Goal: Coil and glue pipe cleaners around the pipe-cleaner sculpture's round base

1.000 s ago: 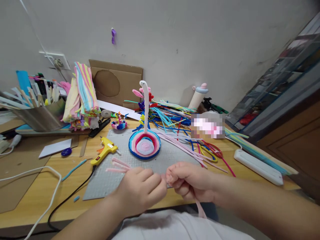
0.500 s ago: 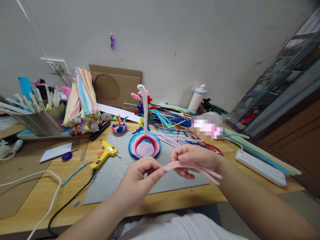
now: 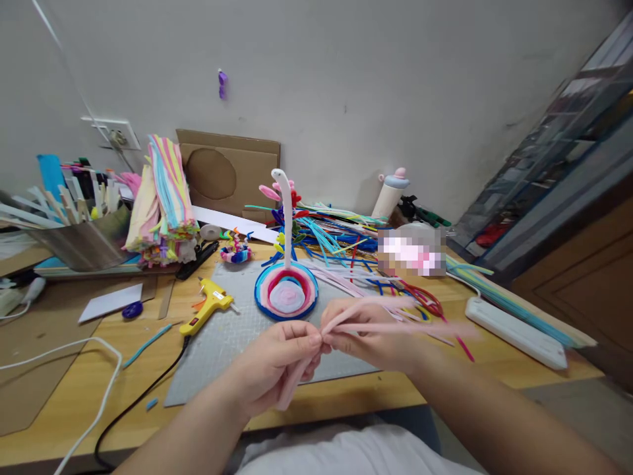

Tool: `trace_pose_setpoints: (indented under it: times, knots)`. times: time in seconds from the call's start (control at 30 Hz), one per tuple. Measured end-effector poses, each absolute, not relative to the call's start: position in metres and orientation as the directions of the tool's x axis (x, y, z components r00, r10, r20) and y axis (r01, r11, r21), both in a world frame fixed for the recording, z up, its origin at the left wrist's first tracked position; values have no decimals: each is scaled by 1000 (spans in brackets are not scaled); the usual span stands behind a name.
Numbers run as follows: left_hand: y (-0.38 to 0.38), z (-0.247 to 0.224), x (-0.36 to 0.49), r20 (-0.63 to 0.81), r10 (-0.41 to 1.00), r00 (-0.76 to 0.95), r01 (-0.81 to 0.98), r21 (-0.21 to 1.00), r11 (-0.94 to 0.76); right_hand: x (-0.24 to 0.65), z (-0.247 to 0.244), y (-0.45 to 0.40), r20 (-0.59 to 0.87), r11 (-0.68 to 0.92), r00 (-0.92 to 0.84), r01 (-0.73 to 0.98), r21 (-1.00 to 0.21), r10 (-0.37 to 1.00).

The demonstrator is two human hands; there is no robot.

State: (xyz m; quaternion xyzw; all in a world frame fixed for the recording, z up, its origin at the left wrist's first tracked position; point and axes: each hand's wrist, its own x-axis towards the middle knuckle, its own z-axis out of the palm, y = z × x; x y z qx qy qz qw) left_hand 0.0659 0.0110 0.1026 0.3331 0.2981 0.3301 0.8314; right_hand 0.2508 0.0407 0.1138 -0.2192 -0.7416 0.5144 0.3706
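Observation:
Pale pink pipe cleaners [image 3: 366, 327] run through both hands, which meet above the front of the grey cutting mat [image 3: 217, 356]. My left hand [image 3: 284, 356] is closed on them, thumb against fingers, with a doubled length hanging below its palm. My right hand [image 3: 370, 336] pinches them right beside the left fingertips; two loose ends stretch off to the right over it, blurred. Just beyond the hands stands a round coiled base [image 3: 287, 297] in blue, pink and red, with an upright white stem [image 3: 287, 218] bent over at its top.
A yellow glue gun [image 3: 210, 307] lies on the mat's left side, its black cord trailing forward. Loose coloured pipe cleaners [image 3: 326, 237] heap behind. Bundled pipe cleaners [image 3: 171, 191] and a metal container of sticks [image 3: 84, 231] stand left. A white power strip [image 3: 514, 330] lies right.
My right hand has moved left and down to meet my left hand. The pipe cleaners now extend below the left hand, and their loose ends swing out to the right.

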Motion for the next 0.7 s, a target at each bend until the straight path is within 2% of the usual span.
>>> trace_pose_setpoints:
  times: [0.13,0.2,0.27,0.37,0.4,0.47,0.53,0.6,0.63,0.7]
  knots:
    - [11,102,65,-301,700,648,-328,719,613,248,104,39,263,167,-639,-207,-964,723]
    - [12,102,65,-280,732,621,-304,774,555,245,101,37,238,102,-629,-245,-964,740]
    - [12,103,66,-216,814,539,-244,885,397,242,101,33,257,137,-556,-249,-959,790]
    - [10,105,68,9,930,367,15,1000,-15,236,103,29,299,255,-419,-158,-954,857]
    - [10,104,69,125,939,320,141,974,-178,233,103,28,303,278,-386,-120,-953,871]
    - [9,102,70,369,892,261,373,814,-446,229,101,28,296,285,-303,-80,-955,906]
    - [10,100,71,513,826,235,501,664,-555,225,97,31,260,241,-221,-111,-964,940]
    - [14,101,72,501,840,207,499,685,-531,225,94,39,206,170,-201,-183,-968,958]
    - [16,103,72,437,877,198,448,756,-478,225,93,43,180,131,-221,-221,-967,958]
    - [22,108,71,213,950,230,274,922,-274,228,95,52,143,59,-287,-283,-957,947]
